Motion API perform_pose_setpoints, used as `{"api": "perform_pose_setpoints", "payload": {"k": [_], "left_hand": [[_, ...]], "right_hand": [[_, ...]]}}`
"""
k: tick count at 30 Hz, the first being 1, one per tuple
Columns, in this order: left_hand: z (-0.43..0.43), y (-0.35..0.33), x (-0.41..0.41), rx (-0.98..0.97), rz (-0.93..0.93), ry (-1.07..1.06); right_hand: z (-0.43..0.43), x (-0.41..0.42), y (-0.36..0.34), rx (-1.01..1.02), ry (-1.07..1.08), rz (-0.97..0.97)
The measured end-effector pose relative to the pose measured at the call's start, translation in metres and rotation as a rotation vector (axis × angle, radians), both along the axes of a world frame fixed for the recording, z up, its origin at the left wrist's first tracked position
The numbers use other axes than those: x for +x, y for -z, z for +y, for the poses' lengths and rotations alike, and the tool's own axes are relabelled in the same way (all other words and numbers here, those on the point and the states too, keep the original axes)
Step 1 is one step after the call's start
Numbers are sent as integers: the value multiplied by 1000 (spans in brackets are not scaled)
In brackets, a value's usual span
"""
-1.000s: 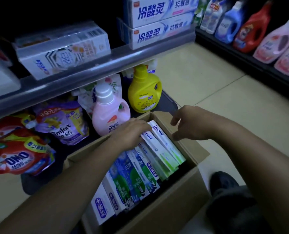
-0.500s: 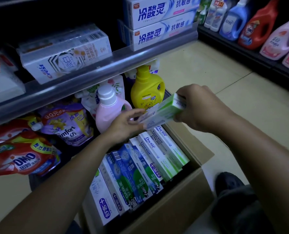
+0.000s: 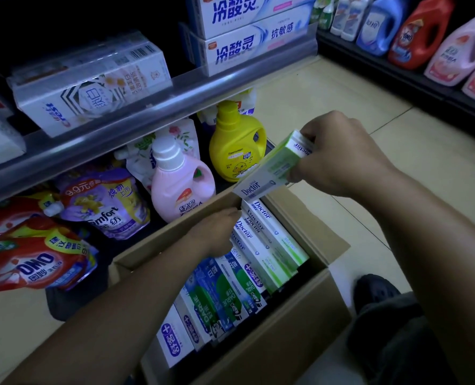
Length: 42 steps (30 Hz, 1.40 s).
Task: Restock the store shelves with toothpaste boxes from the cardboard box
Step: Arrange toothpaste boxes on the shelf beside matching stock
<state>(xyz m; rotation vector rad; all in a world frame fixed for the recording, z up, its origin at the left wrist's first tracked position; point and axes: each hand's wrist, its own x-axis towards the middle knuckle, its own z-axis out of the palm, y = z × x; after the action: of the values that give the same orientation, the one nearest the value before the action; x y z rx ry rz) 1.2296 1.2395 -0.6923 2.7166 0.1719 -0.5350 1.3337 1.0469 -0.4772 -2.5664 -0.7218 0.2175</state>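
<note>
An open cardboard box (image 3: 292,334) stands on the floor, packed with upright toothpaste boxes (image 3: 267,245): white-and-green "Doctor" ones at the far end, blue-green and purple-marked ones nearer. My right hand (image 3: 339,157) grips a white-and-green Doctor box (image 3: 272,168) by its far end, tilted above the cardboard box. My left hand (image 3: 217,232) is down inside the cardboard box, fingers closing on the ends of the Doctor boxes there. The shelf (image 3: 114,132) above holds large white toothpaste packs (image 3: 92,87).
Under the shelf stand a pink bottle (image 3: 180,179), a yellow bottle (image 3: 236,145) and refill pouches (image 3: 103,201). More detergent bottles (image 3: 422,31) line a low shelf at right. Tiled floor (image 3: 328,98) lies between. My dark shoe (image 3: 375,293) is beside the box.
My right hand lifted a Doctor box out of the cardboard box and raised it to the right. My left hand let go of it and dropped back onto the boxes inside.
</note>
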Motion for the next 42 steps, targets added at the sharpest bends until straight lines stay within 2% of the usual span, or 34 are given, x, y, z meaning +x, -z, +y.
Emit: {"api": "perform_pose_setpoints", "payload": {"k": [3, 7, 9, 12, 15, 19, 25, 28, 31, 38, 42], "left_hand": [[3, 0, 4, -85, -73, -26], [14, -10, 3, -133, -46, 41], [23, -17, -2, -193, -73, 7], [33, -35, -17, -490, -148, -114], [36, -60, -42, -818, -300, -380], [44, -95, -81, -989, -461, -606], [67, -176, -134, -965, -738, -730], [73, -216, -163, -899, -877, -753], [76, -248, -190, -911, -963, -751], [85, -306, -262, -883, -1129, -830], [93, -330, -300, -863, -1200, -853]], "right_hand": [[0, -2, -2, 38, 16, 46], [3, -3, -2, 102, 32, 110], [4, -3, -1, 157, 49, 143], [7, -3, -2, 272, 79, 198], [11, -5, -7, 390, 101, 259], [18, -10, -16, 602, 86, 353], [43, -29, -41, 897, -76, 532], [61, -50, -65, 989, -161, 634], [81, -69, -84, 1048, -281, 718], [133, -111, -118, 1132, -536, 762], [160, -141, -135, 1147, -580, 666]]}}
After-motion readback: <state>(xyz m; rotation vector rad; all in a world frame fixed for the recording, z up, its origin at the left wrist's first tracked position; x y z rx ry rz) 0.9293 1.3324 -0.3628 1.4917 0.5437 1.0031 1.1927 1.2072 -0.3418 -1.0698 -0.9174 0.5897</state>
